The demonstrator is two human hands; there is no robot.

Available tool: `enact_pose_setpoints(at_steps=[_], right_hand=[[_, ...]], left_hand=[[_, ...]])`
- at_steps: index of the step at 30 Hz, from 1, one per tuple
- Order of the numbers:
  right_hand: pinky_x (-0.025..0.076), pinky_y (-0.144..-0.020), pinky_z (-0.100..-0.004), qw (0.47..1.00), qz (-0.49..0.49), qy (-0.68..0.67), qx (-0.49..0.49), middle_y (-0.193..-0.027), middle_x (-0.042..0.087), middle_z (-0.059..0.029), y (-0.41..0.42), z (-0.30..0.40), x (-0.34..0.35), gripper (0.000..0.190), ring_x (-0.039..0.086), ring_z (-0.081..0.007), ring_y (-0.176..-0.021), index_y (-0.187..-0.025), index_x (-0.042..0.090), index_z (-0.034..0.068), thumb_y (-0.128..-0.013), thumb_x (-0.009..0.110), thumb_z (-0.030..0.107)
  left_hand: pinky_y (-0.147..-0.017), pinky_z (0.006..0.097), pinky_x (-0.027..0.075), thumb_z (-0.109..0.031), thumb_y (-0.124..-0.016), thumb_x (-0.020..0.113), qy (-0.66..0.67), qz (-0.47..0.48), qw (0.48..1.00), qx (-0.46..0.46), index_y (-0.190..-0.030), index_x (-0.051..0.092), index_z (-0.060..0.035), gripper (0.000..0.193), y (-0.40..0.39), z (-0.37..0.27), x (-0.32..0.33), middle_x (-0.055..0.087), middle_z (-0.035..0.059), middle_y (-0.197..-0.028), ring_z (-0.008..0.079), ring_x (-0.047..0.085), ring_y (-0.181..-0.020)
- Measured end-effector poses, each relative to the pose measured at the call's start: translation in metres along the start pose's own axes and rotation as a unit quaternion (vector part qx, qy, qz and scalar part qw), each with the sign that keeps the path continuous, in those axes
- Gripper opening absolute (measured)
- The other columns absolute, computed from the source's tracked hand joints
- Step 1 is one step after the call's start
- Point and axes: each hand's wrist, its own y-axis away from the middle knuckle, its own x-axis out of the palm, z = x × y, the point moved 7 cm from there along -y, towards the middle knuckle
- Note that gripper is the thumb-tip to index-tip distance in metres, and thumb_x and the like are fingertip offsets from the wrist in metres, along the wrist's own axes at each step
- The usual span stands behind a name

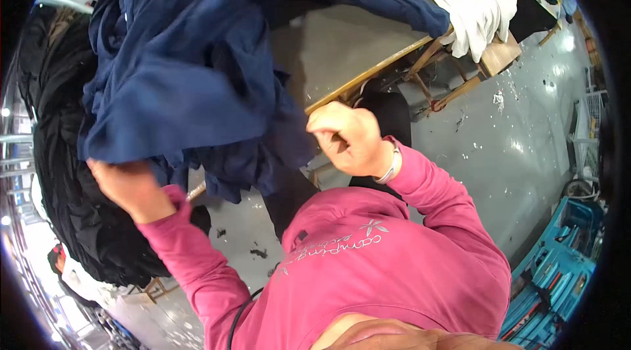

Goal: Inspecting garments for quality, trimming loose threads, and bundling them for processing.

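Navy blue cloth [182, 108], apparently part of a garment, hangs before me in loose folds and is blurred in places. At its lower left edge, my left hand [128, 187] is shut on the cloth, with the fingers partly hidden and blurred. My right hand [347, 140] is curled, and its fingertips meet the right edge of the same cloth near the table's edge. More navy fabric [409, 10] stretches over the table [355, 49] towards the back right.
White cloth [473, 5] drapes over the far right end of the table. On the left a large heap of black cloth [64, 153] rises beside the navy fabric. A wooden stool [498, 56] stands at the right. Teal crates [552, 271] sit on the grey floor [493, 153] at lower right.
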Motion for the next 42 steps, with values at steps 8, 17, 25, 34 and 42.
enact_pose_setpoints(at_steps=[8,17,25,34,42], right_hand=[[0.039,-0.056,-0.0193,0.964,-0.148,0.089,0.203,-0.093,0.058,-0.0011,0.012,-0.074,-0.063,0.018,0.046,-0.0050,-0.063,-0.100,0.056,0.003,-0.082,0.060,-0.001],[0.046,-0.076,-0.0438,0.856,-0.202,0.440,0.180,-0.107,0.059,-0.0141,-0.071,-0.164,-0.166,0.035,0.058,-0.0348,-0.094,-0.102,0.058,0.004,-0.080,0.065,0.031],[0.046,-0.072,-0.0434,0.870,-0.176,0.419,0.191,-0.086,0.061,-0.0184,-0.091,-0.204,-0.173,0.020,0.060,-0.0366,-0.085,-0.091,0.058,0.004,-0.083,0.061,0.023],[0.038,-0.050,-0.0190,0.974,-0.143,-0.084,0.153,-0.072,0.055,0.0055,-0.159,-0.017,-0.127,0.012,0.049,-0.0016,-0.060,-0.096,0.060,0.007,-0.088,0.061,0.016],[0.034,-0.046,-0.0156,0.905,0.123,-0.290,0.286,-0.073,0.050,0.0079,-0.112,0.019,-0.001,0.013,0.043,0.0008,-0.058,-0.094,0.056,0.008,-0.088,0.063,0.019]], left_hand=[[-0.076,0.0324,0.051,-0.019,-0.092,0.047,0.062,0.009,0.979,-0.195,-0.108,0.058,-0.0003,0.027,-0.021,0.102,-0.072,0.063,0.0085,-0.102,0.0201,0.061,-0.086],[-0.077,0.0384,0.049,-0.002,-0.084,0.045,-0.697,0.271,0.634,0.197,-0.100,0.061,0.0013,0.023,-0.025,0.075,-0.045,0.065,0.0171,-0.092,0.0328,0.062,-0.084],[-0.097,0.0499,0.034,-0.012,-0.065,0.070,-0.562,0.363,0.644,0.370,-0.112,0.057,-0.0066,0.049,0.097,-0.004,0.141,0.055,0.0135,-0.119,0.0331,0.047,-0.116],[-0.104,0.0407,0.034,-0.008,-0.083,0.053,-0.636,0.438,0.577,0.265,-0.117,0.055,-0.0011,0.035,0.032,0.131,0.069,0.044,0.0104,-0.137,0.0354,0.042,-0.123],[-0.090,0.0377,0.043,-0.021,-0.071,0.075,-0.337,0.418,0.821,0.192,-0.112,0.056,-0.0010,0.049,0.116,0.051,0.129,0.060,0.0146,-0.108,0.0320,0.057,-0.102]])
